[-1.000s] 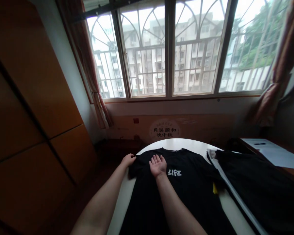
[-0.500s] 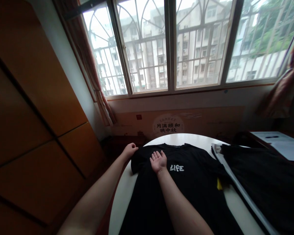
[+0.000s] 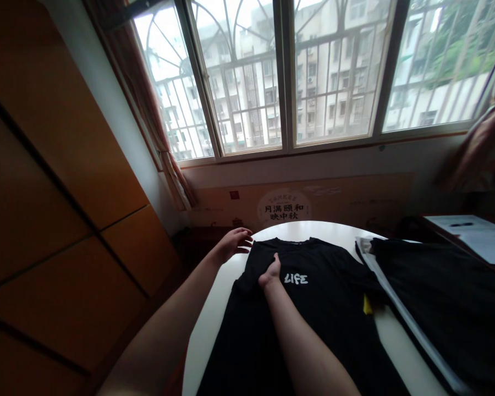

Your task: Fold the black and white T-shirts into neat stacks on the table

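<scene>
A black T-shirt [image 3: 309, 330] with white lettering on its chest lies spread on a round white table [image 3: 202, 335], its collar toward the far side. Its left sleeve is folded inward over the shirt body. My left hand [image 3: 234, 243] is open beside the shoulder at the shirt's left edge, fingers apart and pointing right. My right hand [image 3: 271, 273] rests on the chest, left of the lettering, with the thumb stretched up. The folded sleeve covers its other fingers, so whether they grip the cloth cannot be seen.
More black clothing [image 3: 441, 308] with a pale edge lies at the right of the table. A small yellow piece [image 3: 367, 304] shows by the shirt's right side. Papers [image 3: 474, 236] lie on a surface at far right. A wooden cabinet [image 3: 66, 220] stands left.
The left sleeve has been turned inward over my right hand's fingers. My left hand has moved right and its fingers have spread. My right hand stays near the same spot.
</scene>
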The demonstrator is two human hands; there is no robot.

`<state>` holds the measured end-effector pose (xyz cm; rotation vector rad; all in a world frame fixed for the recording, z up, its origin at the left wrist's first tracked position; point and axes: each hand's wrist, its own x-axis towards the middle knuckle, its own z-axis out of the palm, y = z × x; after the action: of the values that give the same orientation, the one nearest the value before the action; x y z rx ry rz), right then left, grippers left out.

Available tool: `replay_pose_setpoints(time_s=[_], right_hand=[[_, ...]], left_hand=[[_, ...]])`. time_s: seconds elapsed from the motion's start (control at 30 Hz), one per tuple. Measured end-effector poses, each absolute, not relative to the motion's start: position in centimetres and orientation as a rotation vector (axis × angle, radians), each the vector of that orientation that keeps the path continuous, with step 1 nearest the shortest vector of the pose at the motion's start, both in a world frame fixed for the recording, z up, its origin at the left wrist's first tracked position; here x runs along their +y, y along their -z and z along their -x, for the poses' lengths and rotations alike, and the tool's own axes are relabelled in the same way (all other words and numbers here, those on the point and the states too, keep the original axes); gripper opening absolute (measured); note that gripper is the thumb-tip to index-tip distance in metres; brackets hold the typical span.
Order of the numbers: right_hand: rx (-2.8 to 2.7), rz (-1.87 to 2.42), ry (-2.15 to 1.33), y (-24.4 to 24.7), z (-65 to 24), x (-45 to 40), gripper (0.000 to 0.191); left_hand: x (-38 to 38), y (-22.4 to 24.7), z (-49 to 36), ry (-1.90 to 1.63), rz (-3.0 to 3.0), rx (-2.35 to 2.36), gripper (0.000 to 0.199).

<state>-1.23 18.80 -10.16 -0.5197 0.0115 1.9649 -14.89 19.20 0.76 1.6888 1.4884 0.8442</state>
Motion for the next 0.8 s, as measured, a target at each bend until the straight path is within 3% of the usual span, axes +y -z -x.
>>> replay_pose_setpoints(time_s=[0.17,0.47,0.63,0.8], right_hand=[[-0.032,0.531,-1.964,10.1,1.2,18.8,0.069],[0.004,0.827,-1.643,8.6,-1.1,20.7,0.044],[0.031,0.871,-1.380,7.5,-5.2,22.7,0.039],[0.023,0.881,-1.328,7.1,-6.1,22.5,0.036]], left_hand=[[19.2,3.7,16.1,-0.791,-1.874,1.821,0.027],[23.2,8.5,12.4,-0.437,-2.173,1.886,0.046],[23.5,9.4,12.7,-0.382,-2.235,1.853,0.053],[21.7,7.7,15.4,-0.533,-2.142,1.940,0.059]])
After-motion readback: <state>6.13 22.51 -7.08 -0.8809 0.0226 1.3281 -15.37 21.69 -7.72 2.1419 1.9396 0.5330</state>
